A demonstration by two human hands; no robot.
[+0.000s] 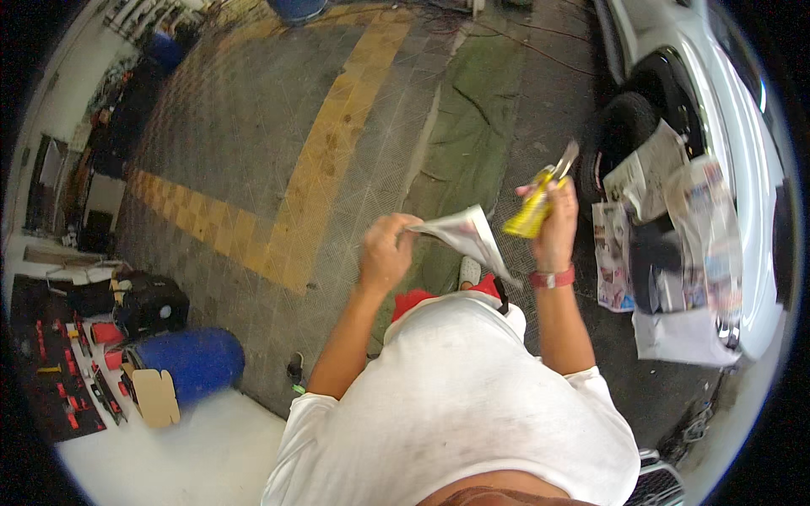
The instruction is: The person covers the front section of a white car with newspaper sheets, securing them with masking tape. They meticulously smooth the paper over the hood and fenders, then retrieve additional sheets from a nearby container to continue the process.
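Observation:
A small folded sheet of newspaper (468,234) is pinched by one end in my left hand (388,251), and its free end slants down to the right, in front of my body. My right hand (557,226) is closed around yellow-handled scissors (531,211), slightly blurred. Their metal end points up and away, and they are apart from the paper. Right of that hand, several newspaper sheets (707,228) hang over the wheel area of a pale car (759,135). A white sheet (679,337) hangs below them.
The car's dark tyre (626,126) is close on my right. A green cloth strip (468,126) runs along the floor ahead, beside yellow floor markings (333,126). At lower left, a blue drum (198,358) lies by a cardboard piece (156,396) and a tool board (63,379).

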